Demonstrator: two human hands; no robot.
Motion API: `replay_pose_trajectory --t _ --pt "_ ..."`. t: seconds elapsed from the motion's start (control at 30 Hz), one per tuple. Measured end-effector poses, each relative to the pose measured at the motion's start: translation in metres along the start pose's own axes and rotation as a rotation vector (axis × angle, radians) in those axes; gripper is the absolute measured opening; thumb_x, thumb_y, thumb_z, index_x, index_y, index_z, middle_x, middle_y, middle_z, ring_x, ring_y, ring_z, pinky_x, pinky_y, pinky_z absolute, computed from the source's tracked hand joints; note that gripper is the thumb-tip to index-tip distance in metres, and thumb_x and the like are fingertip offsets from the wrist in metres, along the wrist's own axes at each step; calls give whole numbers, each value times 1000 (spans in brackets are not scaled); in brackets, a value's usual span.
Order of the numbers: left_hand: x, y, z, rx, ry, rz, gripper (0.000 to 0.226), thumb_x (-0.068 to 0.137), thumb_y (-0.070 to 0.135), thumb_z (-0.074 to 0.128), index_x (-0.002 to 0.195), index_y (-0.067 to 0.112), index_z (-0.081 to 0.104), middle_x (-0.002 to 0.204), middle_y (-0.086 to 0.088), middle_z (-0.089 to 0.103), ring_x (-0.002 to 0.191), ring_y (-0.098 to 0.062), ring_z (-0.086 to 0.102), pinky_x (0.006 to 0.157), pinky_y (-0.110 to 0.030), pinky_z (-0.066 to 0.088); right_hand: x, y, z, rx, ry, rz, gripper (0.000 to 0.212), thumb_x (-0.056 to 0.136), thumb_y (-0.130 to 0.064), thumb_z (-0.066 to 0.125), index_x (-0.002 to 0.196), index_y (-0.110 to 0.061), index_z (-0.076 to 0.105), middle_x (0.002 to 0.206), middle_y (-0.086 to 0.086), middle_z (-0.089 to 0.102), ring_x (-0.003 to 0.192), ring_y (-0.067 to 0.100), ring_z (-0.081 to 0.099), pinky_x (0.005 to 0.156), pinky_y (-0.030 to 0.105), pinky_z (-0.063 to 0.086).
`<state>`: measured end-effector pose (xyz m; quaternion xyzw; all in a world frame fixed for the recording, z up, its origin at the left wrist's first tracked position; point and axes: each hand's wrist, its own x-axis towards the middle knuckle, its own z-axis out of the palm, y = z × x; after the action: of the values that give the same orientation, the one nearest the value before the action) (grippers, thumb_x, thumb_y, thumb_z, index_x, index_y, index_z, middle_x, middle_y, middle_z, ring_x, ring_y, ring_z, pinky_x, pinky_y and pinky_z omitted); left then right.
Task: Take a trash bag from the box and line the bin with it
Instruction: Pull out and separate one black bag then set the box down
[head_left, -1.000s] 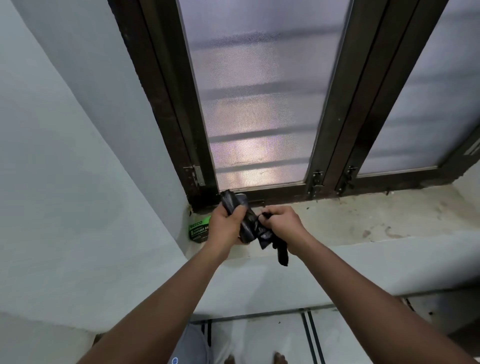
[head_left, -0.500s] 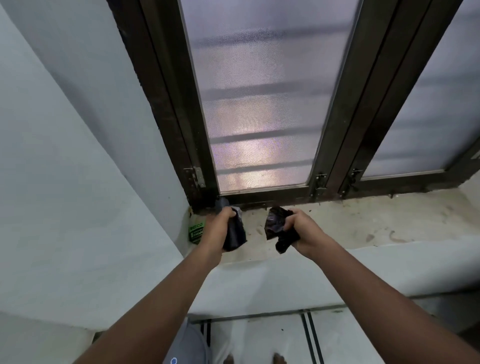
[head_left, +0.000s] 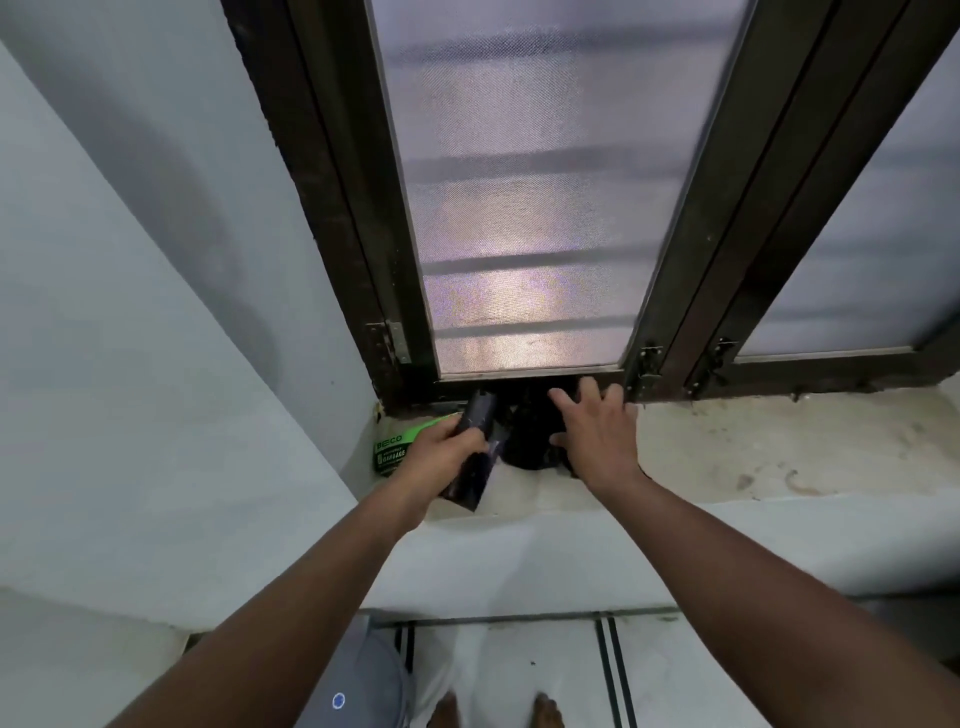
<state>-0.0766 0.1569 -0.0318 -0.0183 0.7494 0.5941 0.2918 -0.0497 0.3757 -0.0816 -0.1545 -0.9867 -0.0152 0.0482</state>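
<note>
The trash bag (head_left: 475, 447) is a black, slightly shiny folded strip, held upright-ish with a tilt – top end near the window frame's bottom rail, lower end hanging over the sill's front edge. It's gripped around the middle, so that part is hidden. Just right of it a second black wad of bags (head_left: 530, 441) is seen lying crumpled on the sill against the frame – whether the two touch can't be told. The box (head_left: 392, 451) is green with white lettering, "BECO" and "GARBAGE" readable, tucked into the sill's left corner by the wall, partly covered.
</note>
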Motion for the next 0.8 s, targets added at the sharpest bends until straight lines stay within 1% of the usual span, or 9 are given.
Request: replay_pose_trajectory --t 0.1,0.2,0.27,0.37,0.47,0.57,0.63,0.7,0.8 --pt "3 0 0 38 -20 35 31 85 26 68 115 28 70 107 -10 73 100 -30 70 81 -40 57 -1 4 8 99 -61 12 53 91 -38 70 139 -30 49 122 4 63 109 35 52 83 41 49" --pt "5 3 3 16 -73 10 35 82 27 71 118 28 70 101 -7 74 91 -26 71 75 -40 59 0 11 12 443 -228 54 46 94 -18 60 140 -22 52 132 9 63 123 34 53 99 38 46" --pt "5 6 8 -19 -78 -29 25 87 20 69 111 22 71 97 -8 72 87 -27 70 73 -39 60 -4 14 6 697 -332 108 53 89 -2 54 140 -17 55 142 8 55 131 28 50 106 31 41" --pt "8 9 15 -18 -88 -88 11 88 11 63 96 13 70 95 -14 68 87 -30 66 88 -50 59 -9 23 6 728 -304 71 60 80 11 52 132 -16 64 139 5 57 132 26 50 106 24 39" --pt "8 11 20 47 -135 -67 12 88 7 65 99 10 70 94 -13 70 86 -28 68 89 -49 59 -12 34 15 581 -170 8 47 83 6 59 121 -20 71 135 3 64 146 31 38 120 37 30" --pt "7 14 22 113 -146 -22 22 87 8 72 105 20 70 103 -9 73 90 -23 71 74 -36 60 -22 34 7 719 -77 69 34 92 1 60 117 -17 74 135 1 66 149 24 34 121 35 28" --pt "8 15 23 102 -141 -1 26 88 10 72 106 29 69 105 -5 72 90 -22 69 72 -34 57 -30 32 -1 847 24 124 30 95 -1 59 113 -18 75 129 -1 69 139 19 49 113 28 36" --pt "9 16 24 94 -157 28 32 89 13 72 112 35 68 105 -2 69 89 -21 68 71 -34 57 -35 28 -9 1031 64 226 24 97 -11 62 113 -22 74 120 -7 72 118 11 64 101 25 49" --pt "12 17 26 108 -199 79 37 90 15 75 117 38 66 102 0 71 80 -18 72 69 -34 59 -35 17 -24 1458 -123 418 25 99 -30 64 122 -22 67 120 3 72 102 14 72 89 32 60"
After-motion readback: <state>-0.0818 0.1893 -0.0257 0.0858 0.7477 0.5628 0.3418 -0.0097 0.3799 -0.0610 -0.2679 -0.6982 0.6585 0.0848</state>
